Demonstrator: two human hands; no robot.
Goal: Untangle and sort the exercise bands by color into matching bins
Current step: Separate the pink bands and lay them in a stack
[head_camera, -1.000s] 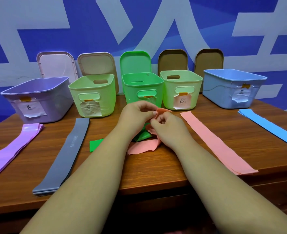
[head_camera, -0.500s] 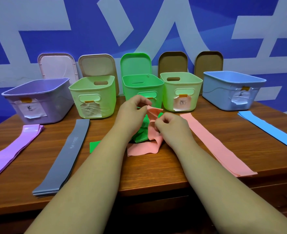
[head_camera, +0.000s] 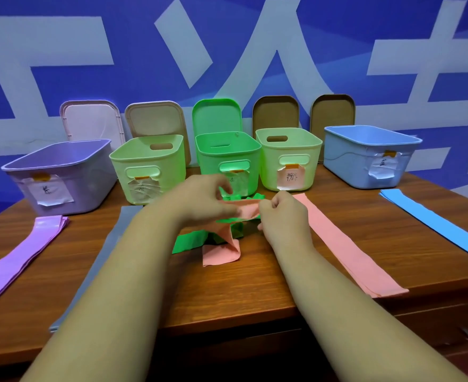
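Two hands work one knot, close together over the wooden surface (head_camera: pixel 255 293). The left hand (head_camera: pixel 205 201) and the right hand (head_camera: pixel 282 216) each pinch the tangled pink band (head_camera: pixel 223 252) with curled fingers. A short stretch of it runs taut between them, and its loose end drapes onto the surface just below the left hand. The green band (head_camera: pixel 188 241) is wound through it and lies bunched under and between the hands. Holding the pink one tight at two spots looks meant to open a gap through which the green can slip free.

Beyond the hands stand five open bins:
- the purple bin (head_camera: pixel 59 172), far to the left
- a pale green bin (head_camera: pixel 147 164), nearer on the left
- the bright green bin (head_camera: pixel 227 153), straight ahead
- a pink-labelled bin (head_camera: pixel 288 150), just past the right hand
- the blue bin (head_camera: pixel 365 158), far to the right

Flat bands lie before them: purple bands (head_camera: pixel 20 255) well left, a grey band (head_camera: pixel 125 221) beside the left forearm, pink bands (head_camera: pixel 346 244) just right of the right hand, and blue bands (head_camera: pixel 434 219) farther right. Laying each colour before its bin seems to keep the sorted bands apart from the knot. Whether any bin holds a band, I cannot tell.
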